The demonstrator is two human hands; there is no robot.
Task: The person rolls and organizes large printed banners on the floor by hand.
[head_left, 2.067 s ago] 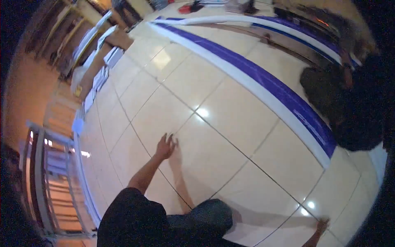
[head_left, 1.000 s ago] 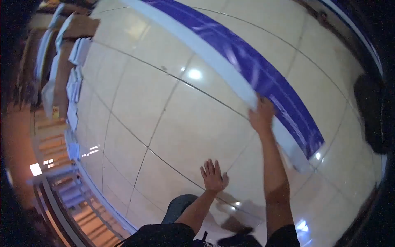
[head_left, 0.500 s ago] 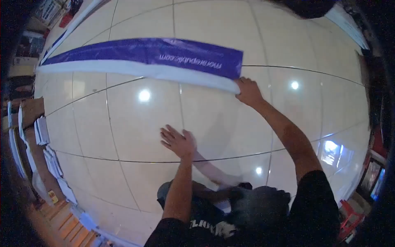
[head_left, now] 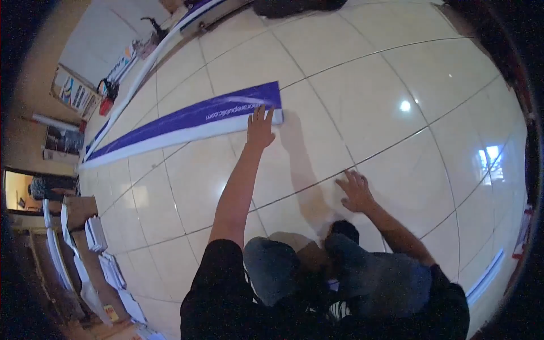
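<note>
A long purple banner [head_left: 187, 120] with a white edge strip lies on the tiled floor, its white lettering upside down from here. My left hand [head_left: 260, 130] reaches out to the banner's right end, fingers stretched over the white strip and the lower edge of the purple, covering part of the print. Nothing is held in it. Lower and to the right, my right hand [head_left: 357, 191] is over the bare tiles with its fingers apart and holds nothing. Both my knees [head_left: 272, 269] are bent beneath my arms.
A long white strip [head_left: 148, 62] runs up from the banner's left end toward the back. Stacks of folded white sheets [head_left: 96, 233] stand along the left side. A dark shape [head_left: 297, 7] sits at the top edge. Glossy floor tiles [head_left: 391, 147] reflect lamps.
My right hand has let go of the banner's right corner and drawn back over the tiles. My left hand has reached forward onto the banner. The view has turned toward the left.
</note>
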